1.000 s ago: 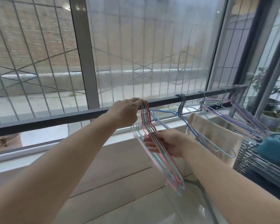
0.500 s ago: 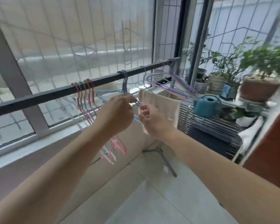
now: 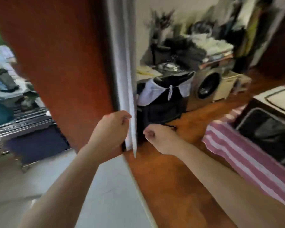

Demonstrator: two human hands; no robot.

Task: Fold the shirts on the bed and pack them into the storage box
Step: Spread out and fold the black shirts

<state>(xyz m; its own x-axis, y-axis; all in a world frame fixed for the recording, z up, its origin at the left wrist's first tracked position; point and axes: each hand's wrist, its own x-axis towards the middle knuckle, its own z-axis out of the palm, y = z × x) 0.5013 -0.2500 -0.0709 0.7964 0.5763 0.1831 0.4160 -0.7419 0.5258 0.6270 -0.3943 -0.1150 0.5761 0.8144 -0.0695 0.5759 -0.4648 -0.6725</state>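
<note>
Bed [image 3: 240, 155] right of both empty hands

Bed [image 3: 237, 155] at right under pink-and-white striped cover; open dark storage box [image 3: 268, 134] on it. Reddish-brown floor [image 3: 171, 175] carries washing machine [image 3: 206, 86].

A washing machine [image 3: 207, 84] stands near a red-brown door [image 3: 64, 63].

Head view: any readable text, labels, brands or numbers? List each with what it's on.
None readable; the frame is motion-blurred.
Silver front-loading washing machine: any panel markings too blurred to read.
Yellowish papers on the table: no legible writing.
Dark open storage box on the striped bed: no label visible.
</note>
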